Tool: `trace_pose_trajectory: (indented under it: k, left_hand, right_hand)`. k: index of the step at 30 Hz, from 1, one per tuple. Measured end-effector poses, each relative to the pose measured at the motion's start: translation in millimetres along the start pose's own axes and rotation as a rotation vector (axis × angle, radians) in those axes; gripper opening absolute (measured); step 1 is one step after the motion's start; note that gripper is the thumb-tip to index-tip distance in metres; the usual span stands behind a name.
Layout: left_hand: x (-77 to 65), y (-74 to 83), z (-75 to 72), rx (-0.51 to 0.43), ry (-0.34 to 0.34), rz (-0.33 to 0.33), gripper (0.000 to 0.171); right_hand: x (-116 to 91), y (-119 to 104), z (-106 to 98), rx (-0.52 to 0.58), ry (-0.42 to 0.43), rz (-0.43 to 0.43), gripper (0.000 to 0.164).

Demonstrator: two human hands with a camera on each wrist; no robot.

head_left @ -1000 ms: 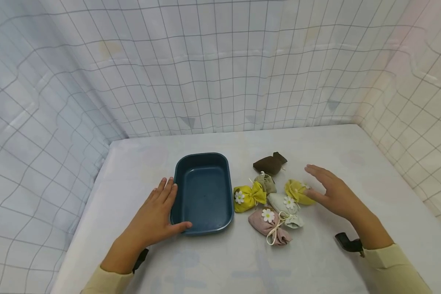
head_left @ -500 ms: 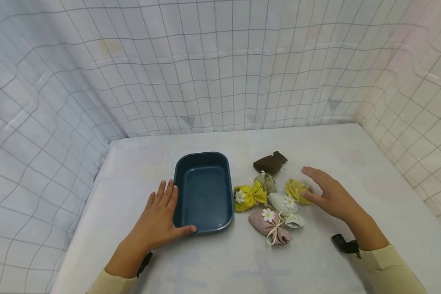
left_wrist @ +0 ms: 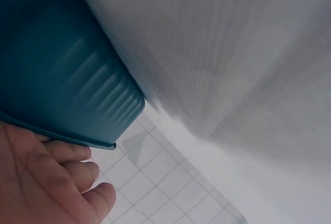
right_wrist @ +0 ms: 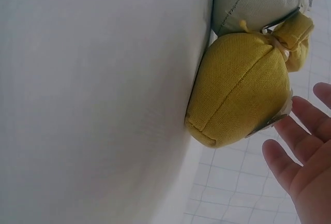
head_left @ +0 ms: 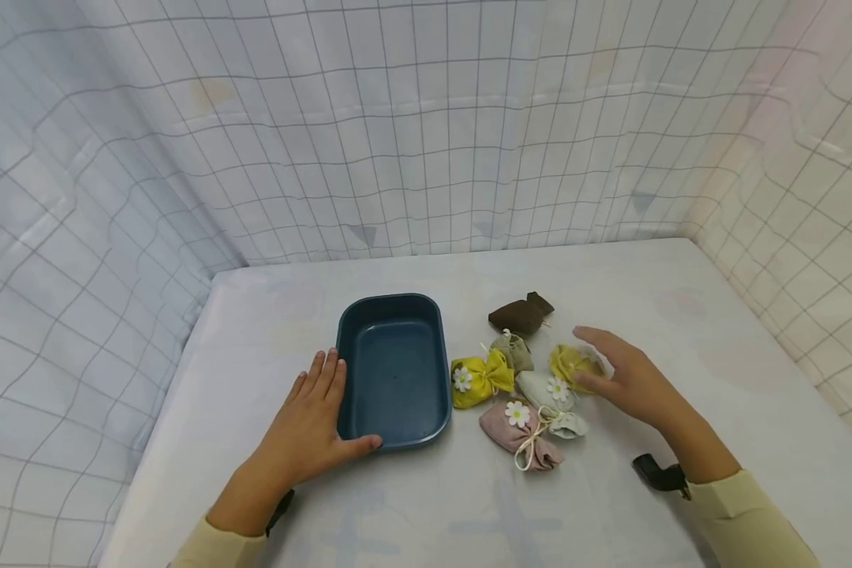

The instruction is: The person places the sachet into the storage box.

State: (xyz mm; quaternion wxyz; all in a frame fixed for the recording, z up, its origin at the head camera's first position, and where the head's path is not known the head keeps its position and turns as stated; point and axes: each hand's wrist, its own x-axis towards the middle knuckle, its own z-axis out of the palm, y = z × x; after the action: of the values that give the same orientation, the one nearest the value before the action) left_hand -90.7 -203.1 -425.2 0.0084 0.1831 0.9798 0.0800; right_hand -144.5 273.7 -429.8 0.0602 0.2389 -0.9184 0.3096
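Note:
My left hand [head_left: 304, 438] rests along the left rim and near-left corner of a dark blue rectangular tub [head_left: 395, 379], fingers straight and thumb over the corner. In the left wrist view the fingers lie at the rim beside the tub's ribbed side [left_wrist: 88, 84]. My right hand [head_left: 635, 383] is spread with bent, relaxed fingers just over a yellow drawstring sachet [right_wrist: 243, 87], fingertips right at its flower side. Beside that sachet lies a pale grey-green sachet [head_left: 539, 390] with a white daisy. A pink sachet [head_left: 500, 426] with a daisy lies nearest to me.
A bright yellow sachet [head_left: 476, 386] lies against the tub's right side. Behind it are an olive sachet [head_left: 514, 353] and a dark brown one [head_left: 518, 317]. A white grid-patterned curtain [head_left: 426, 158] encloses the white-covered table [head_left: 610, 276] at the back and sides.
My right hand has moved a little left and toward me, over the yellow sachet. My left hand has slid slightly right along the tub's corner. The sachets lie as before.

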Motion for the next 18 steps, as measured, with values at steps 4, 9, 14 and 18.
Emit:
trace_pose_trajectory:
  k: [4,9,14,18]
  left_hand:
    - [-0.8,0.0,0.2,-0.008,-0.007,-0.009,0.127]
    - [-0.3,0.2,0.7,-0.016,-0.005,-0.009,0.126]
    - [0.2,-0.7,1.4,-0.016,-0.001,-0.005,0.125]
    - [0.8,-1.0,1.7,-0.017,0.0,-0.005,0.124]
  right_hand:
    - [1.3,-1.3,2.4,0.046,-0.038,0.054,0.069]
    - [1.9,-0.9,3.8,0.05,-0.081,0.1,0.066]
    - [3.3,0.6,4.4,0.067,-0.107,0.101,0.064]
    - [5.7,1.4,5.7,0.093,-0.13,0.109,0.065]
